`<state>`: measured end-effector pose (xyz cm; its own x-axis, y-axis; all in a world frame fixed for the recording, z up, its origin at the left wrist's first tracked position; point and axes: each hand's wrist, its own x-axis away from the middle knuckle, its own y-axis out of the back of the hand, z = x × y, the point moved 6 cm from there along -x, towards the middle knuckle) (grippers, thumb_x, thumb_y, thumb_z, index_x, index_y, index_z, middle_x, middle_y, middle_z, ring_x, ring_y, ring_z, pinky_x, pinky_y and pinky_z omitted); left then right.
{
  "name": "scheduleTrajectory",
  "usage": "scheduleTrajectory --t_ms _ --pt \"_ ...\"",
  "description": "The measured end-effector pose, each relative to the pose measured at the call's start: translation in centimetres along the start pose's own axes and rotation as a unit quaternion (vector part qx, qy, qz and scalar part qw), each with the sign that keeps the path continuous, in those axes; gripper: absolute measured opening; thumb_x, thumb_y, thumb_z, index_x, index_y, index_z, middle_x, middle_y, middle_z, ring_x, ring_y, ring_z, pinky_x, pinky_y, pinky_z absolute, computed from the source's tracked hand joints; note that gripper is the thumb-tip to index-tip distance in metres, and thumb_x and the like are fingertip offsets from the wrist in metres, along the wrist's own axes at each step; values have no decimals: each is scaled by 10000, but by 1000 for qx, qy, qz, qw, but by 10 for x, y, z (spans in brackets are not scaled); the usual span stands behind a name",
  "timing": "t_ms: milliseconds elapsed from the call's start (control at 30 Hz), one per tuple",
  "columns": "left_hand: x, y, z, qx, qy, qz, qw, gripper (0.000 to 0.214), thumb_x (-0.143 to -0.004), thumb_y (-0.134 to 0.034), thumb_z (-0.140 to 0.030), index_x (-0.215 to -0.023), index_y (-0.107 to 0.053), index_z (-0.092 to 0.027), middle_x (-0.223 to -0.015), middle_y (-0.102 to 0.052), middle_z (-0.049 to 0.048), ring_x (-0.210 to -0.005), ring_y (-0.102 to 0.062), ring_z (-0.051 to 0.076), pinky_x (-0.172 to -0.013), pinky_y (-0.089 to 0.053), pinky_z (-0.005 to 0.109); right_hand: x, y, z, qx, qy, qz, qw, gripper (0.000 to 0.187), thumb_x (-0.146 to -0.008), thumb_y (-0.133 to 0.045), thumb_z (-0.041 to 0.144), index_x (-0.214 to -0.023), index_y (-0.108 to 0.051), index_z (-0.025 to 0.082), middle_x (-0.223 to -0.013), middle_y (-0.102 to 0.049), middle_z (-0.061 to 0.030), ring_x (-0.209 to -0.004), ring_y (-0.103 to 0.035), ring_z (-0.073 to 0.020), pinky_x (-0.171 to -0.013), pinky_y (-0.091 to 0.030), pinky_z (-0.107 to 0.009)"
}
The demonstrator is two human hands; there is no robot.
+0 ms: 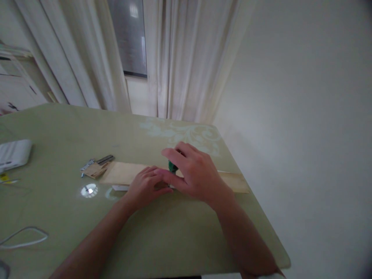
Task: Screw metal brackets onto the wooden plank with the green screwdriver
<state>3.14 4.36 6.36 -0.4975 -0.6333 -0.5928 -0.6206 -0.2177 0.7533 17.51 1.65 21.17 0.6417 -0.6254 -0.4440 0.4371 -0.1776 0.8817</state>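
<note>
A long, flat, pale tan strip (120, 173) lies across the green table (162, 232), passing under both hands. My right hand (193, 172) arches over it, its fingers closed around a small upright tool with a green handle (172, 166). Its lower end is hidden, so I cannot tell its exact kind. My left hand (149, 184) rests low on the strip beside the tool, fingers and thumb drawn together at its foot. Whatever they pinch there is covered. A narrow white piece (120, 188) sticks out from below the strip's near edge.
Small metal pieces (105, 159) and torn brown scraps (95, 169) lie by the strip's left end. Farther left are a white box-shaped device (15, 153), a yellow item (4, 177) and a looped white cable (26, 245). A wall (305, 135) stands along the right side.
</note>
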Motion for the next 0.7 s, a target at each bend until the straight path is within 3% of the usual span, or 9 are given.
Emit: scheduleTrajectory --t_ms 133,300,400,500,633,700 --pt "-5 4 -6 21 -9 35 999 173 -977 -705 -394 -1046 -763 -247 -1052 -769 52 -977 -686 229 -860 -517 369 -1 1 -9 -20 -30 -40 999 281 -1075 -535 408 -1199 -678 201 -1141 -621 -87 -974 -616 -189 -841 -492 -313" --pt "-6 6 -5 34 -13 45 998 136 -1004 -657 -321 -1001 -781 -265 -1019 -761 48 -946 -675 214 -830 -507 342 -2 1 -8 -100 2 -70 992 376 -1020 -657 309 -1376 -584 214 -1222 -670 -94 -1148 -624 -209 -1020 -501 -363" --pt "-4 3 -2 35 -11 57 998 133 -1004 -661 -321 -1046 -777 -273 -1066 -762 48 -985 -676 222 -854 -508 348 0 3 -9 -169 -2 -60 984 438 -995 -681 242 -1411 -550 199 -1283 -683 -91 -1154 -651 -187 -1021 -514 -336" --pt "-3 1 -1 35 -8 68 997 129 -1016 -647 -309 -1048 -768 -276 -1067 -762 35 -995 -672 218 -868 -498 351 2 6 -8 -184 -6 -32 982 379 -1008 -617 195 -1384 -566 194 -1303 -696 -83 -1169 -660 -180 -1022 -508 -328" --pt "-4 3 -2 32 -9 43 999 113 -997 -668 -297 -1004 -778 -270 -1015 -767 38 -966 -677 219 -840 -502 348 2 5 -10 -103 -45 -29 993 311 -1032 -619 364 -1300 -645 208 -1210 -716 -80 -1134 -661 -214 -992 -503 -352" --pt "-5 2 -2 35 -12 42 998 113 -991 -677 -314 -1008 -782 -274 -1035 -771 38 -968 -683 219 -836 -508 350 1 4 -13 -55 -86 -40 994 363 -1029 -611 487 -1268 -675 223 -1130 -716 -77 -1048 -671 -222 -925 -514 -353"
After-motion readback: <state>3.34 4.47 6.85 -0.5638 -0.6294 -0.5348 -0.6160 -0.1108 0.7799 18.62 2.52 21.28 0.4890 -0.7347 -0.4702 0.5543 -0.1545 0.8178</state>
